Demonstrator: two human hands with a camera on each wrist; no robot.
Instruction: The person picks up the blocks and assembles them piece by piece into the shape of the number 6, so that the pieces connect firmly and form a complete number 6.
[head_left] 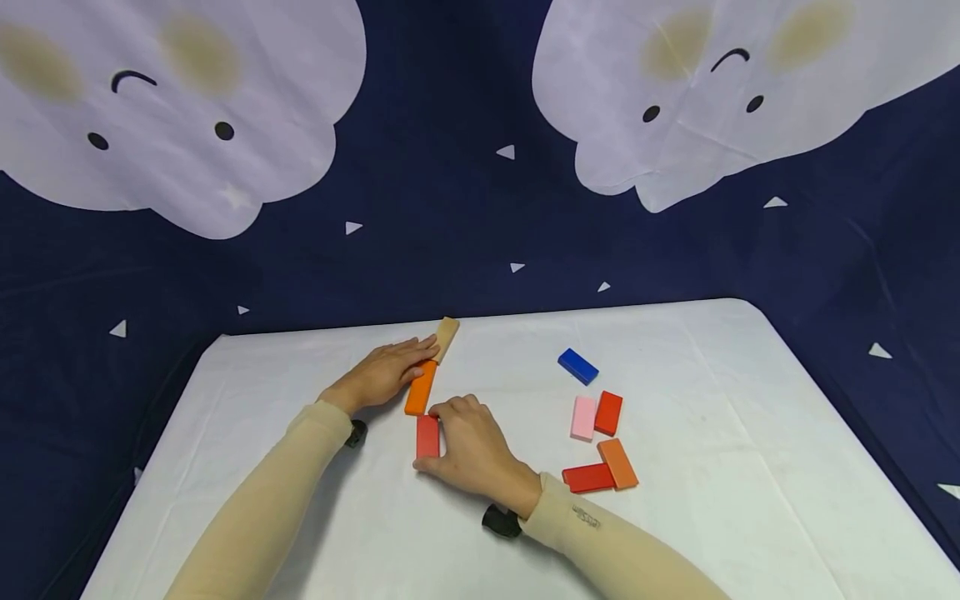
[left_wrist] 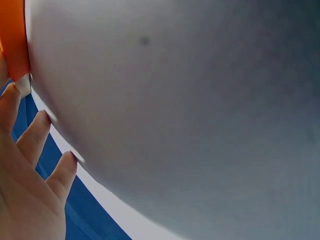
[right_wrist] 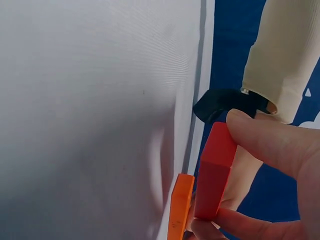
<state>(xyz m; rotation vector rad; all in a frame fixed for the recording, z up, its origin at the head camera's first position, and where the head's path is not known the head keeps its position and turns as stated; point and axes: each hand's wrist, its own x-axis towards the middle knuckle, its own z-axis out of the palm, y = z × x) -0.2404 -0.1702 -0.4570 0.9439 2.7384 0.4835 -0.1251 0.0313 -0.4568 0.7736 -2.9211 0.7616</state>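
Observation:
My right hand (head_left: 480, 450) pinches a red block (head_left: 427, 437) by its two short ends, thumb at the near end and fingers at the far end. In the right wrist view that red block (right_wrist: 215, 175) shows between thumb and fingertips. Just beyond it lies an orange block (head_left: 421, 390), in line with a plain wooden block (head_left: 447, 337) toward the table's back edge. My left hand (head_left: 386, 371) lies over the join of these two, its fingers extended and touching them. The left wrist view shows spread fingers with the orange block (left_wrist: 12, 40) beside them.
To the right on the white table (head_left: 712, 375) lie a blue block (head_left: 577, 367), a pink block (head_left: 583, 418) beside a red block (head_left: 609, 413), and a dark orange block (head_left: 618, 463) against another red block (head_left: 588, 477). A dark blue cloth (head_left: 435, 167) hangs behind.

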